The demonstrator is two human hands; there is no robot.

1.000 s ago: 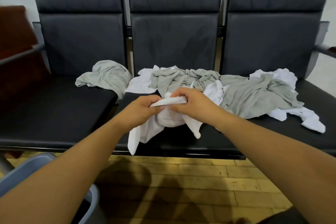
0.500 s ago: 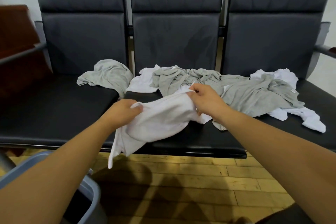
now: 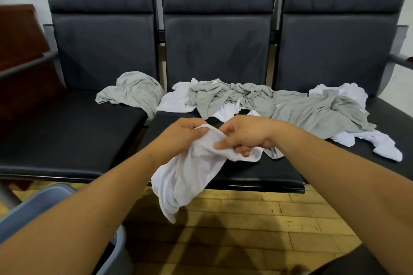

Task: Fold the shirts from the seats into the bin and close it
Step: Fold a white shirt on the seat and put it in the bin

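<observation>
**Both hands clamped on one white shirt**

The left hand (image 3: 178, 138) and right hand (image 3: 248, 136) are close together over the front edge of the middle seat (image 3: 257, 174). Each curls its fingers round the bunched top of a white shirt (image 3: 187, 176), whose tail hangs past that edge above the floor. A grey shirt (image 3: 131, 91) lies at the back right corner of the left seat (image 3: 67, 140). A tangled heap (image 3: 290, 109) of grey and white spans the middle and right seats; how many garments it holds is unclear. The bin (image 3: 40, 201), bottom left, is mostly hidden by the forearm and cut off by the frame.
</observation>
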